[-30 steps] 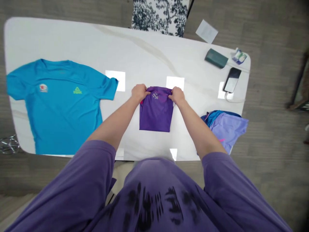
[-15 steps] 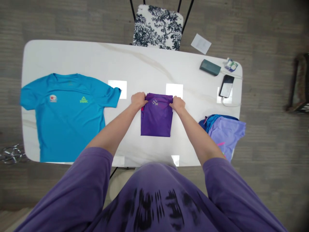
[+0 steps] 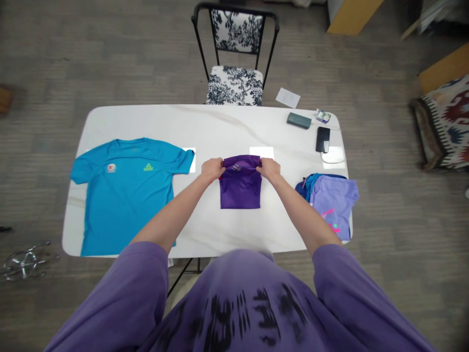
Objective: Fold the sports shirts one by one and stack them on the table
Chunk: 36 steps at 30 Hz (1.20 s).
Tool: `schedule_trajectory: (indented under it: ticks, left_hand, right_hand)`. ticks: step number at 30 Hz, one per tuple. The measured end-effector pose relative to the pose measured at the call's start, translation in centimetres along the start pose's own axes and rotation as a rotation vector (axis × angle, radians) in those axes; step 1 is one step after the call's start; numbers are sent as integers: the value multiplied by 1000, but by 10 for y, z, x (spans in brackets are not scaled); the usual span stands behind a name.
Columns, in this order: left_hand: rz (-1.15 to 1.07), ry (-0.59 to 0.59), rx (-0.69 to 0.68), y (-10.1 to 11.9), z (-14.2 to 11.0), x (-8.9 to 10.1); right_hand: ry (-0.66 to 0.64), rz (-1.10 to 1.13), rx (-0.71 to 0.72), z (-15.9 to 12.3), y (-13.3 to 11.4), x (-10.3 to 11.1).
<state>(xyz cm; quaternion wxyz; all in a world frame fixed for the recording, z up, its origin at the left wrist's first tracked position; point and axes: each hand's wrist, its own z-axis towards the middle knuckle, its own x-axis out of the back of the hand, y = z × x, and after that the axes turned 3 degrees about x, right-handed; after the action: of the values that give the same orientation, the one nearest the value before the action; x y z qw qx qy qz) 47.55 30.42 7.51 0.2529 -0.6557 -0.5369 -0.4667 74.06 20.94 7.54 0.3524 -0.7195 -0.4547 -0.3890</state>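
A folded dark purple shirt [image 3: 240, 188] lies at the middle of the white table [image 3: 220, 127]. My left hand [image 3: 211, 169] pinches its far left corner and my right hand [image 3: 269, 168] pinches its far right corner; both are closed on the cloth. A bright blue T-shirt [image 3: 124, 190] lies spread flat on the table's left part, well away from my left hand. At the right near corner sits a stack of folded garments [image 3: 331, 200], lilac on top with blue beneath.
A dark green case [image 3: 299, 120], a black phone [image 3: 323, 139] on a white cable and a small packet [image 3: 323, 116] lie at the far right corner. A patterned chair [image 3: 234, 83] stands behind the table. A paper [image 3: 287, 97] lies on the floor.
The camera has risen, so the table looks smaller and more floor shows. My hands still grip the purple shirt's far corners; its far edge looks drawn a little nearer.
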Motion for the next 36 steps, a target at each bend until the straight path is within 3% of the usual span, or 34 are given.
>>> schedule_trajectory:
  ticks: [5, 11, 15, 19, 21, 23, 26, 29, 31, 33, 36]
  left_hand:
    - [-40, 33, -185, 18, -114, 35]
    - [-171, 28, -425, 59, -251, 44]
    - [-279, -66, -545, 128, -313, 46]
    - [-349, -144, -659, 225, -337, 46]
    - [-384, -155, -704, 281, -325, 39]
    - [-415, -169, -733, 341, -294, 25]
    - [-417, -196, -701, 434, -220, -15]
    - [-294, -147, -542, 516, -142, -75]
    - [-181, -100, -369, 557, -110, -115]
    - [-102, -67, -256, 587, -100, -148]
    - [-59, -32, -350, 619, -115, -177]
  right_hand:
    - [159, 41, 16, -132, 11, 25]
    - [305, 129, 4, -315, 70, 25]
    - [366, 214, -55, -408, 135, 33]
    - [441, 287, -108, -463, 230, 57]
    - [456, 310, -121, -468, 289, 71]
    - [444, 320, -127, -451, 354, 81]
    - [395, 313, -147, -390, 453, 83]
    - [392, 280, -201, -313, 537, 61]
    - [362, 269, -227, -274, 576, 37]
    - [294, 272, -240, -256, 599, 14]
    - [212, 276, -205, -260, 610, -12]
